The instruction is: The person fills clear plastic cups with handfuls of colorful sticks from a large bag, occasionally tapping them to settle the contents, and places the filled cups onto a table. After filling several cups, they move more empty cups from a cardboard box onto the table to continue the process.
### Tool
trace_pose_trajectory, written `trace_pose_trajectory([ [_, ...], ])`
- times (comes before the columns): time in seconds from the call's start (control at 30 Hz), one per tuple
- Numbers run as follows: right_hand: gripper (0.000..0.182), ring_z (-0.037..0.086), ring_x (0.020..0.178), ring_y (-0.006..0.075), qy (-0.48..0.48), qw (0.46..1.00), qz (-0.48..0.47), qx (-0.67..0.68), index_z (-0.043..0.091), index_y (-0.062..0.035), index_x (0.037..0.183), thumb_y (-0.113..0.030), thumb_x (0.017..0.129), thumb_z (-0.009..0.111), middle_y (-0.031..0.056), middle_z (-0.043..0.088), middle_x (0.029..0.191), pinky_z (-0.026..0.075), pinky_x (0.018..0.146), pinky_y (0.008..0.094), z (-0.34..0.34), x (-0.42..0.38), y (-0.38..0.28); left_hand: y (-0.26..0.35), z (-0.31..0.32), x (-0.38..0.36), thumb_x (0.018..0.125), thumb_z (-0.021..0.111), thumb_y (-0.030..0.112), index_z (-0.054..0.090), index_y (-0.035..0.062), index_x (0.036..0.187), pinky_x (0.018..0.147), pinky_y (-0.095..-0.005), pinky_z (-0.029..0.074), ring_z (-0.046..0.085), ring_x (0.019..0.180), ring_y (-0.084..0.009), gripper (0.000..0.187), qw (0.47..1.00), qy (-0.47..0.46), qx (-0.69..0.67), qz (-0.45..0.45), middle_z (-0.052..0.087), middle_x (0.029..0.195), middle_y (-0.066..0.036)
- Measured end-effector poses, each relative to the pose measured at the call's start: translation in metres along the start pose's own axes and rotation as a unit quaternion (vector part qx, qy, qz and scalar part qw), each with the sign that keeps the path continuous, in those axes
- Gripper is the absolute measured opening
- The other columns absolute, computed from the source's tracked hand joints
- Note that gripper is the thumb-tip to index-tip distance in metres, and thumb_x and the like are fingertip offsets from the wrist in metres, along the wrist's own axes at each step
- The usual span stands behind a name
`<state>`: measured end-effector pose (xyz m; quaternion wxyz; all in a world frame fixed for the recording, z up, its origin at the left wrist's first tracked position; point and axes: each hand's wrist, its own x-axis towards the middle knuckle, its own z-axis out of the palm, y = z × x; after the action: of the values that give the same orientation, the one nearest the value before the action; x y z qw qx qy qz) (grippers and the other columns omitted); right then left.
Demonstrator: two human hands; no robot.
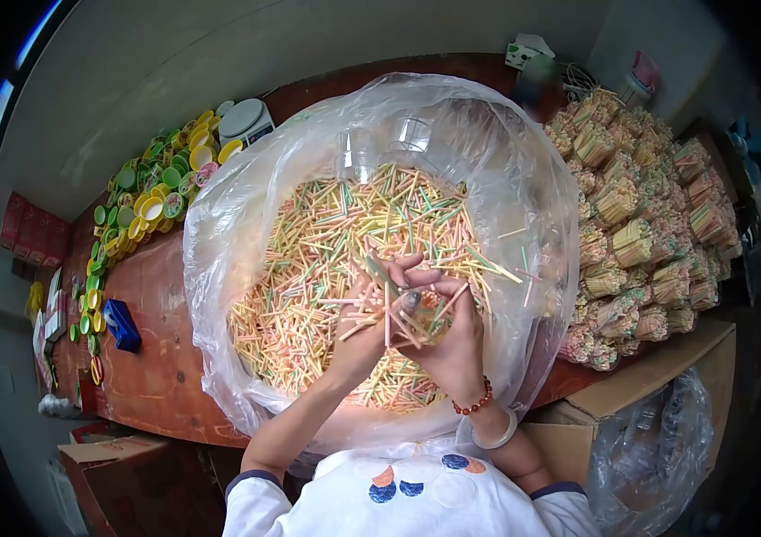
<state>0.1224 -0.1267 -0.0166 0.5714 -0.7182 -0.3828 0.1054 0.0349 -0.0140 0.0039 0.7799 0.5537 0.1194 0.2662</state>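
Gathering a small bunch of sticks (403,313) right over the middle of the big plastic bag (219,268), the two hands are working close together, fingers nearly meeting. The left hand (371,309) is curling in from the left side, its fingers bent around a few of the thin pastel sticks, which are poking out at loose angles below the palm. The right hand (452,331) is cupping the same bunch from the other side, thumb and fingers closing on it, so both hands are gripping the sticks and neither one is lying flat or spread. A red bead bracelet (474,403) is sitting on the right wrist, with a pale bangle (497,434) just below it on the forearm. Under the hands, the clear bag is holding a deep heap of loose sticks (309,268) in yellow, green and pink, filling most of its open mouth. The bag is resting on a dark wooden table (152,358). Off to the right, tied bundles (640,233) of the same sticks are lying stacked in a big pile, touching one another and spilling toward a cardboard box (649,367) at the table edge. Over on the far left, yellow and green lids (152,192) are lying scattered along the table, with a small scale (244,118) beyond them and a blue object (121,324) nearer the front edge.
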Motion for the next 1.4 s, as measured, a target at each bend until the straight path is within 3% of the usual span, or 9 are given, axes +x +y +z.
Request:
trace_pose_trajectory([
  [0.27, 0.068, 0.072, 0.098, 0.0326, -0.009, 0.998, 0.018, 0.052, 0.052, -0.0042, 0.121, -0.016, 0.069, 0.094, 0.0145, 0.069, 0.108, 0.057, 0.082, 0.0422, 0.010, 0.002, 0.006, 0.006, -0.010, 0.004, 0.087, 0.079, 0.052, 0.054, 0.0066, 0.119, 0.125, -0.0490, 0.028, 0.041, 0.148, -0.0320, 0.061, 0.999, -0.050, 0.009, 0.002, 0.064, 0.135, -0.018],
  [0.47, 0.069, 0.068, 0.104, 0.0209, -0.085, 0.987, 0.103, 0.091, 0.050, -0.0061, 0.123, -0.013, 0.071, 0.095, 0.0096, 0.066, 0.110, 0.056, 0.089, 0.0356, -0.003, 0.009, 0.007, 0.013, -0.020, 0.011, 0.097, 0.052, 0.068, 0.047, 0.0003, 0.147, 0.123, -0.0448, 0.028, 0.040, 0.147, -0.0280, 0.084, 0.988, -0.119, 0.094, 0.020, 0.044, 0.155, -0.017],
  [0.5, 0.069, 0.072, 0.097, 0.0300, -0.033, 0.991, 0.041, 0.124, 0.052, -0.0058, 0.121, -0.014, 0.068, 0.095, 0.0138, 0.069, 0.106, 0.057, 0.083, 0.0406, 0.003, 0.012, 0.007, 0.015, -0.020, 0.013, 0.098, 0.050, 0.069, 0.046, 0.0002, 0.147, 0.123, -0.0445, 0.028, 0.040, 0.148, -0.0278, 0.085, 0.988, -0.114, 0.100, 0.023, 0.045, 0.155, -0.017],
  [0.57, 0.068, 0.071, 0.099, 0.0310, -0.092, 0.992, 0.055, 0.064, 0.051, -0.0055, 0.120, -0.013, 0.068, 0.095, 0.0154, 0.069, 0.108, 0.057, 0.083, 0.0408, 0.000, 0.009, 0.002, 0.018, -0.017, 0.012, 0.099, 0.042, 0.071, 0.044, 0.0009, 0.150, 0.126, -0.0476, 0.022, 0.037, 0.150, -0.0307, 0.087, 0.983, -0.121, 0.136, 0.033, 0.047, 0.154, -0.017],
  [0.67, 0.070, 0.072, 0.100, 0.0324, -0.089, 0.992, 0.034, 0.079, 0.051, -0.0052, 0.120, -0.013, 0.067, 0.096, 0.0157, 0.069, 0.107, 0.057, 0.083, 0.0420, 0.002, 0.012, 0.006, 0.030, -0.013, 0.016, 0.104, 0.031, 0.065, 0.048, 0.0039, 0.149, 0.128, -0.0552, 0.008, 0.030, 0.155, -0.0370, 0.077, 0.947, -0.174, 0.256, 0.085, 0.051, 0.153, -0.017],
  [0.77, 0.070, 0.071, 0.098, 0.0350, -0.060, 0.995, 0.043, 0.065, 0.052, -0.0042, 0.122, -0.016, 0.068, 0.095, 0.0158, 0.069, 0.106, 0.057, 0.082, 0.0434, 0.008, 0.013, 0.000, 0.034, -0.019, 0.014, 0.105, 0.031, 0.061, 0.049, 0.0041, 0.147, 0.128, -0.0552, 0.007, 0.031, 0.154, -0.0372, 0.073, 0.935, -0.172, 0.291, 0.109, 0.050, 0.154, -0.016],
  [1.0, 0.068, 0.071, 0.099, 0.0316, -0.056, 0.993, 0.075, 0.074, 0.055, -0.0049, 0.121, -0.016, 0.067, 0.096, 0.0133, 0.070, 0.105, 0.056, 0.082, 0.0421, 0.016, 0.006, 0.000, 0.033, -0.045, -0.004, 0.108, 0.032, 0.053, 0.045, 0.0029, 0.152, 0.126, -0.0511, 0.022, 0.029, 0.154, -0.0386, 0.067, 0.905, -0.116, 0.399, 0.095, 0.041, 0.160, -0.021],
  [1.2, 0.077, 0.067, 0.111, 0.0266, -0.025, 1.000, -0.006, -0.017, 0.054, -0.0048, 0.128, -0.016, 0.066, 0.096, 0.0098, 0.064, 0.123, 0.054, 0.090, 0.0374, 0.002, -0.002, 0.010, 0.027, -0.059, -0.019, 0.106, 0.050, 0.032, 0.041, 0.0061, 0.155, 0.120, -0.0480, 0.034, 0.042, 0.145, -0.0374, 0.056, 0.915, -0.106, 0.387, 0.033, 0.042, 0.156, -0.020],
  [1.4, 0.094, 0.066, 0.120, 0.0310, -0.021, 0.998, 0.057, 0.020, 0.038, -0.0038, 0.142, -0.023, 0.071, 0.096, 0.0189, 0.052, 0.135, 0.055, 0.099, 0.0427, 0.005, -0.014, 0.004, 0.036, -0.031, -0.017, 0.090, 0.074, 0.015, 0.051, 0.0124, 0.149, 0.104, -0.0448, 0.052, 0.054, 0.131, -0.0352, 0.064, 0.866, -0.143, 0.478, 0.035, 0.050, 0.142, -0.017],
])
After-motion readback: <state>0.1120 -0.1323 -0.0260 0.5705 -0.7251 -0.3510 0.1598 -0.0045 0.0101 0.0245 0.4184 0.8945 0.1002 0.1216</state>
